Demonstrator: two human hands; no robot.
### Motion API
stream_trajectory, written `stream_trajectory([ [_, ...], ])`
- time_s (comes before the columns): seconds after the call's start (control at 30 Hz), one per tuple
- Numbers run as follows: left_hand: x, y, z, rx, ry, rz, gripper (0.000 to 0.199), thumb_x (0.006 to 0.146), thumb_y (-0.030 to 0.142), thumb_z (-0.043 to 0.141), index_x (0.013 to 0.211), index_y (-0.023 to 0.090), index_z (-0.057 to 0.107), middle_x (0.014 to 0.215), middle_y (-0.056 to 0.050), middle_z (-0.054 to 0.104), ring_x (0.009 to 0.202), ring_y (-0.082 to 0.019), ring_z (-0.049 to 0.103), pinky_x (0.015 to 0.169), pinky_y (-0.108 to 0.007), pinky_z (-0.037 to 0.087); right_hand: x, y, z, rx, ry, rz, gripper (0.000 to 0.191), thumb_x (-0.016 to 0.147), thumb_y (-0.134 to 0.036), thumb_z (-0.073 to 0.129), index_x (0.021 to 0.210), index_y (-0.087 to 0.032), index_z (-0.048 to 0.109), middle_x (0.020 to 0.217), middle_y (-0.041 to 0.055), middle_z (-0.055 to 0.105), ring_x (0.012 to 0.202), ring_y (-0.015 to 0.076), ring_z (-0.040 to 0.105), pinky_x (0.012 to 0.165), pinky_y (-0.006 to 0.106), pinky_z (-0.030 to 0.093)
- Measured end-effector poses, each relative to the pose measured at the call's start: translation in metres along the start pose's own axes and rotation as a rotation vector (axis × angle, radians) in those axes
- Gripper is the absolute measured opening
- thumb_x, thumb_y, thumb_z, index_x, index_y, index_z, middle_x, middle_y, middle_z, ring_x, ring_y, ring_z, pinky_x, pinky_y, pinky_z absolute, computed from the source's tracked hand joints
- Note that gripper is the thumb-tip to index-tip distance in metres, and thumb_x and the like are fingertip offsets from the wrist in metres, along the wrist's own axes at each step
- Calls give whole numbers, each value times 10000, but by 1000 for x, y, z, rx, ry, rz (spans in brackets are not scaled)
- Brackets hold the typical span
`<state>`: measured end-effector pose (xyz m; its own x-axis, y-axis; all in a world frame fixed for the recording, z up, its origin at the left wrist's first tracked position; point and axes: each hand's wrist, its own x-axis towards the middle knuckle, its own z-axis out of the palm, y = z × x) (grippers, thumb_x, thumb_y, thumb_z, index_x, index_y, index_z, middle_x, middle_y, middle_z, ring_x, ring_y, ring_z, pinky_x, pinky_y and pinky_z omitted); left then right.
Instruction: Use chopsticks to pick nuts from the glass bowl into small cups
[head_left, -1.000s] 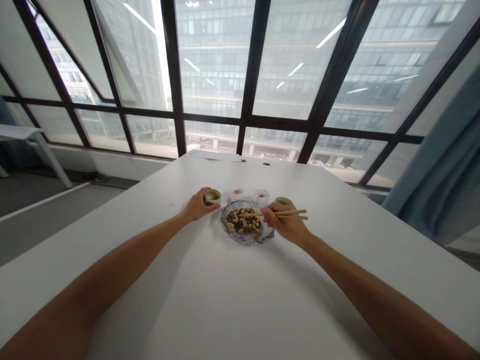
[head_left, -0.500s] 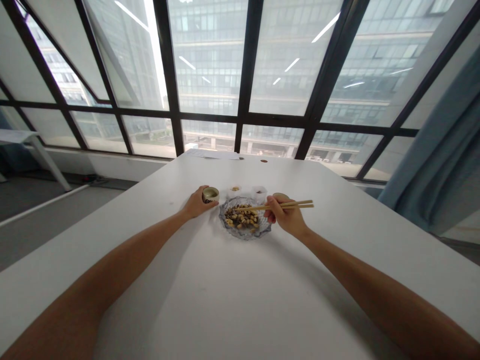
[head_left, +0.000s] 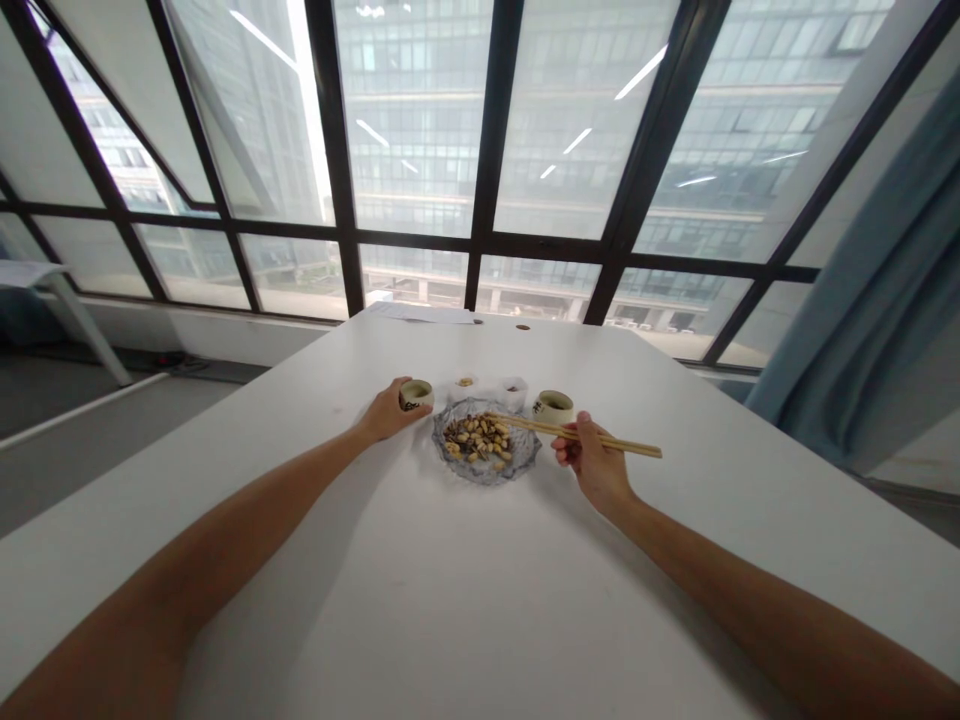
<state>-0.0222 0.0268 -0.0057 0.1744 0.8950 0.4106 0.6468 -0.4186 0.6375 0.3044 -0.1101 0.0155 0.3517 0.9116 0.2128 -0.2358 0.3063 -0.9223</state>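
Observation:
My left hand (head_left: 390, 411) is wrapped round a small pale cup (head_left: 417, 395) with dark marks, left of the glass dish. My right hand (head_left: 596, 462) holds a pair of wooden chopsticks (head_left: 630, 447). Their tips reach over the back right part of the dish; whether they grip a piece is too small to tell. The scalloped clear glass dish (head_left: 527, 460) bears several yellowish and dark pieces (head_left: 476, 438), like nuts and seeds. A second pale cup (head_left: 553, 405) stands just behind the chopsticks, beside my right hand.
Two small clear containers, the left (head_left: 463, 388) and the right (head_left: 514, 391), stand behind the dish. Papers (head_left: 420, 313) and two small round objects lie at the far edge of the white table (head_left: 405, 600). Windows rise beyond; a blue curtain (head_left: 862, 300) hangs at right.
My right hand has moved right and towards me, uncovering the second cup. The chopstick tips have shifted right and slightly back over the dish. My left hand still holds its cup.

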Motion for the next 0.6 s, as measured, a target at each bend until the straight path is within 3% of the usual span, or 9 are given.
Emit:
stream_trajectory([
  [0.23, 0, -1, 2, 19, 17, 90, 811, 691, 592, 737, 1334, 166, 487, 1169, -130, 672, 1067, -297, 660, 947, -426, 518, -3, 5, -4, -96, -33, -123, 557, 707, -725, 713, 750, -175, 637, 570, 37, 690, 426, 136, 599, 400, 253, 486],
  [0.43, 2, -5, 2, 46, 9, 30, 823, 700, 622, 714, 1353, 170, 493, 1125, -128, 681, 1018, -293, 679, 903, -408, 536, -2, 6, -7, -86, -8, -122, 557, 696, -724, 722, 749, -177, 627, 556, 30, 684, 414, 129, 584, 387, 241, 465],
  [0.6, 20, -7, -6, 110, -57, -10, 908, 692, 702, 673, 1369, 128, 481, 1296, -193, 628, 1162, -330, 627, 990, -424, 488, 1, 8, -9, -65, 11, -111, 548, 701, -708, 732, 743, -171, 628, 553, 24, 677, 409, 122, 579, 383, 234, 464],
])
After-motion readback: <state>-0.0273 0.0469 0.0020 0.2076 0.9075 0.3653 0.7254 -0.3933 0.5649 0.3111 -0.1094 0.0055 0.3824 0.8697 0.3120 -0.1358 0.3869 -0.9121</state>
